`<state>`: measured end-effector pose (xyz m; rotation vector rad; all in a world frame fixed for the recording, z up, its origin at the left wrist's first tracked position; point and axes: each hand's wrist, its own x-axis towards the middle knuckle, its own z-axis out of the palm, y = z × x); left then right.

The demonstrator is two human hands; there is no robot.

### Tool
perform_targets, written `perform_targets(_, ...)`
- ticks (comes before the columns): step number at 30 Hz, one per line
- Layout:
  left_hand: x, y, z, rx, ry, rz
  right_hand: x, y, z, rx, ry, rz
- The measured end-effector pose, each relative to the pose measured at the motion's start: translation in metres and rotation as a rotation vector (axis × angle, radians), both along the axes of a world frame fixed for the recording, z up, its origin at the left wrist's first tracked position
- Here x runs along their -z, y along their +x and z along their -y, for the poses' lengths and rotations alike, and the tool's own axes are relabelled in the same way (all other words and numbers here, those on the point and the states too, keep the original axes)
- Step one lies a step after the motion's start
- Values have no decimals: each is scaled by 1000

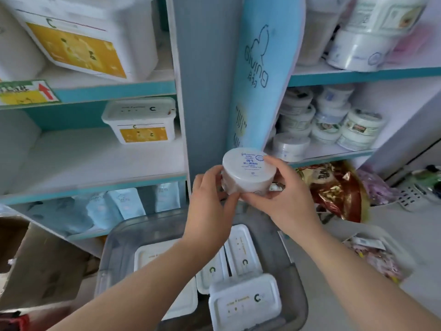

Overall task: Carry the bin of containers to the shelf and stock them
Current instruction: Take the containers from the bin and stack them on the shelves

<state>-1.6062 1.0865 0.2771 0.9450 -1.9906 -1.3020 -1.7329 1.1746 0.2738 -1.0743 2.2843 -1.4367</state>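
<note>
Clearly, the person held one round white jar [247, 173] in both hands. The left hand [210, 201] curled around its left side and lower edge, and the right hand [286, 199] gripped its right side, with the fingertips near the lid. The jar was in the air above the far end of the grey bin [107, 271], in front of the shelf post and just below the right middle shelf [334, 156]. That shelf looked like the proper place, because a stack [331, 120] of similar round jars stood there.

To do the step well, the person should probably keep the jar level, lift it over the shelf edge and set it lid up in a free spot beside the others. The piled jars seemed easy to knock down, so they should not be pushed.

By count, there was one jar in the hands. Four flat white boxes [243, 304] were visible in the bin, with perhaps more hidden under the arms. The stack held roughly ten jars, too blurred for an exact number. One yellow-label tub [140, 120] stood on the left middle shelf.
</note>
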Motion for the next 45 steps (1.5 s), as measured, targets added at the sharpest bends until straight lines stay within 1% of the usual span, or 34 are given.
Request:
perform_targets(3,0,-51,-19,70,7,-37,4,-39,-25,99,-63,-6)
perform_targets(6,-2,-96,-29,127,-39,-32,6,-79,-36,157,-89,-13)
perform_targets(9,-6,-133,-29,176,-125,8,2,-117,-28,184,-77,-50)
perform_targets(12,-6,-166,-21,196,-173,91,-3,-150,-13,181,-10,-76)
perform_targets(17,4,-205,-1,193,-164,238,4,-183,9,144,80,-115)
perform_targets(20,9,-219,8,173,-147,270,10,-193,19,145,120,-144)
perform_targets(25,13,-230,16,183,-141,265,16,-202,24,149,178,-216)
perform_targets(27,12,-228,14,189,-133,254,16,-200,22,177,211,-316)
perform_targets(29,10,-222,10,193,-146,272,14,-191,19,214,220,-456)
perform_targets(31,8,-208,6,198,-240,269,14,-175,14,210,173,-576)
perform_targets(33,7,-184,1,221,-358,255,18,-154,9,164,123,-641)
perform_targets(35,11,-152,-3,229,-445,289,26,-130,5,107,110,-643)
perform_targets(38,29,-101,-5,215,-543,404,44,-92,-2,10,111,-614)
perform_targets(40,48,-68,-6,220,-566,482,60,-65,-11,-43,142,-583)
perform_targets(42,70,-34,-13,231,-486,598,81,-41,-23,-101,229,-546)
perform_targets(45,105,10,-27,306,-345,800,116,-14,-44,-252,407,-458)
